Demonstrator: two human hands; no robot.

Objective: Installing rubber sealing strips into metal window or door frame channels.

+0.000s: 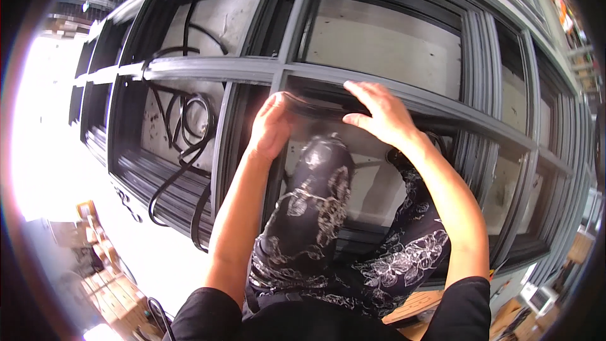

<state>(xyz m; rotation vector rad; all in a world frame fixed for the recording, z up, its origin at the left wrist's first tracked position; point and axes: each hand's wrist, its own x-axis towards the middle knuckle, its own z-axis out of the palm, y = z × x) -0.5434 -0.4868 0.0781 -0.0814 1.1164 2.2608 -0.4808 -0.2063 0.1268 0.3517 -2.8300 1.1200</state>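
A stack of dark grey window-like frames (279,79) with crossing bars lies before me. My left hand (271,125) is closed at the inner corner of one opening, its fingertips around a black flexible strip (309,108). The strip runs rightward beneath the near side of the crossbar toward my right hand (382,110). That hand is open over the bar, its thumb apart from its outstretched fingers. Motion blurs the strip between my hands, and I cannot tell whether my right palm touches it.
Loops of black strip (201,120) lie in the left openings and hang over the near edge. My patterned trouser legs (315,183) stand within the middle opening. Wooden boxes or pallets (117,287) are at lower left, and a white device (536,299) at lower right.
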